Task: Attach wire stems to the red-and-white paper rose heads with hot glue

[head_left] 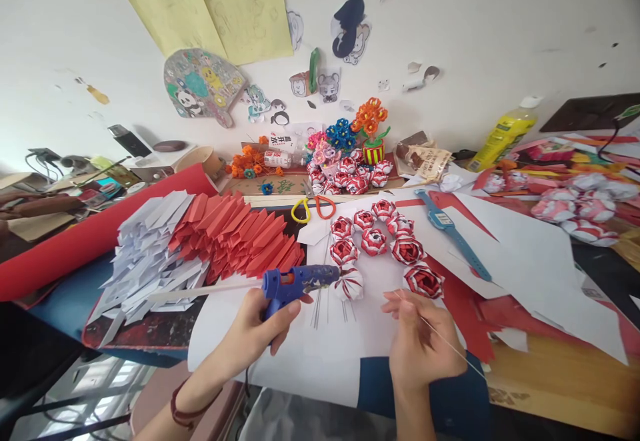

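Observation:
My left hand [263, 324] grips a blue hot glue gun [295, 284], with a long glue stick [210, 291] poking out of its back. The gun's nozzle meets a red-and-white paper flower [349, 284] that lies on its face, pale underside up; whether they touch I cannot tell. To the right, my right hand [417, 334] pinches a thin pale wire [445, 342], one end near the fingertips and the other trailing down right. Several finished-looking paper roses [374, 241] sit behind the gun on white paper. Thin straight wires [327, 311] lie beneath the flower.
White folded strips [150, 261] and red folded strips [240, 234] are heaped at left, before a red paper roll [100, 228]. Scissors [313, 209], a blue watch [453, 231], red and white sheets [540, 274] and a yellow bottle [505, 136] lie around.

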